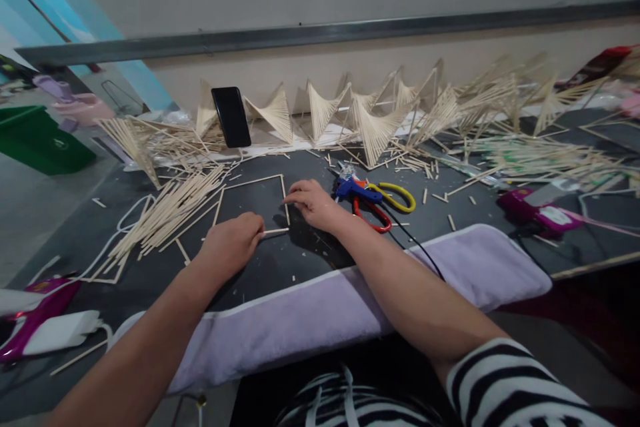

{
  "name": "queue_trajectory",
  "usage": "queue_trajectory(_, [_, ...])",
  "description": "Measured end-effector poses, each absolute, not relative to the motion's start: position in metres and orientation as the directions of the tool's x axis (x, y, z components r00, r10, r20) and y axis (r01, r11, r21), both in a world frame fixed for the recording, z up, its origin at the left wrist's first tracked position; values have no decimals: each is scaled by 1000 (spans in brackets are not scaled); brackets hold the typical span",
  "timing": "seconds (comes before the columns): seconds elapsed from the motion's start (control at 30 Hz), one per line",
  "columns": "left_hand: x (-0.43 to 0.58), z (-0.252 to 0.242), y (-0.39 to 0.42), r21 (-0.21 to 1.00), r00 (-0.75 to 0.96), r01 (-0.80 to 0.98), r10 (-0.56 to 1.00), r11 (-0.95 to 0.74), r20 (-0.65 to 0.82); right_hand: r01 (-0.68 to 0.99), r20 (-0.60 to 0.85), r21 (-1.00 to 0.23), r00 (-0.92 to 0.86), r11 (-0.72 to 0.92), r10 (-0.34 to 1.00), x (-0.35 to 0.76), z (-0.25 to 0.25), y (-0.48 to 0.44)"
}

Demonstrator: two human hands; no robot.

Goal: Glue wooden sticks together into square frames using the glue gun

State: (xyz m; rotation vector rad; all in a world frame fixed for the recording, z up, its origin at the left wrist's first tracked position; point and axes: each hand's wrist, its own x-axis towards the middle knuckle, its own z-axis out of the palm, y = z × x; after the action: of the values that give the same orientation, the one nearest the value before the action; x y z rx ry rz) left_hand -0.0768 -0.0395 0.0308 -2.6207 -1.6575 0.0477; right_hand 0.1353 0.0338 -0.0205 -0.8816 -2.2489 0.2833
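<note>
My left hand (234,240) is closed round a thin wooden stick (276,232), whose end meets the lower right corner of a square frame of sticks (253,181) lying on the dark tabletop. The frame's left side runs down behind this hand. My right hand (313,203) is beside the frame's right side, its fingers bent, partly spread and pointing left, with the fingertips at or very near that stick. Nothing shows held in it. Right of this hand lie a blue glue gun (357,190) and pliers with red handles (373,217).
Loose sticks (170,210) are heaped on the left. Twisted stick models (377,123) line the back, near a black phone (231,117). Yellow-handled scissors (400,197) lie right. A lilac cushion (300,310) covers the front edge. Magenta power strips (537,212) and cables sit at both sides.
</note>
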Motion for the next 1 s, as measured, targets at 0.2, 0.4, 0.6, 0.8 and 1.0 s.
queue_trajectory(0.2, [-76, 23, -40, -35, 451, 892, 892, -450, 15, 528, 416, -453, -587, 718, 694, 126, -36, 37])
queue_trajectory(0.4, [-75, 17, -37, -27, 465, 885, 885, -464, 31, 555, 358, -463, -596, 691, 719, 127, -39, 41])
queue_trajectory(0.6, [-75, 16, -36, -10, 459, 888, 888, -459, 18, 568, 306, -466, -616, 678, 726, 126, -42, 42])
queue_trajectory(0.8, [-75, 13, -34, -46, 460, 887, 887, -459, 27, 574, 284, -469, -622, 671, 730, 126, -42, 42])
queue_trajectory(1.0, [-75, 12, -32, -45, 461, 887, 887, -459, 34, 570, 298, -453, -628, 686, 719, 125, -42, 43])
